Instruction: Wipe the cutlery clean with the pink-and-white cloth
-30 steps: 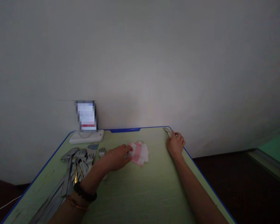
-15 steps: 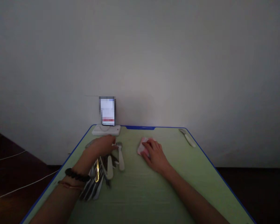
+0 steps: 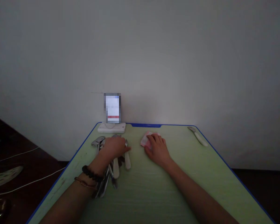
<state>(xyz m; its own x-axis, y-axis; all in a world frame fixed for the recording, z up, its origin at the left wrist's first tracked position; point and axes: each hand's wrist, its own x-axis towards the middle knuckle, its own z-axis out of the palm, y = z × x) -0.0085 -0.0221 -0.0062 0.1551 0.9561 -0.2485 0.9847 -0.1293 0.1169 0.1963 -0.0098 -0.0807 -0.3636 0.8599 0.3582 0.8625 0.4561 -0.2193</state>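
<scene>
The cloth [image 3: 145, 140], pink and white, lies towards the far edge of the bench [image 3: 154, 193], around mid-width. The right hand [image 3: 158, 150] rests over its right part with fingers loosely bent; whether they pinch the fabric, I cannot tell. The cloth's left part shows beyond the fingertips, with a bare gap between it and the left hand.

The left hand [image 3: 116, 147] is curled, palm down, over the cutlery pile [image 3: 104, 185] nearer the bench's left edge; its grip is hidden. Its thumb crosses the upper part of a pale-handled utensil [image 3: 128, 161] at the pile's right side.

A white-handled utensil [image 3: 200, 138] lies alone by the far right corner, well apart from both hands. Near the far left corner sits a white block [image 3: 112, 128], with a lit screen [image 3: 113, 107] upright behind it.
</scene>
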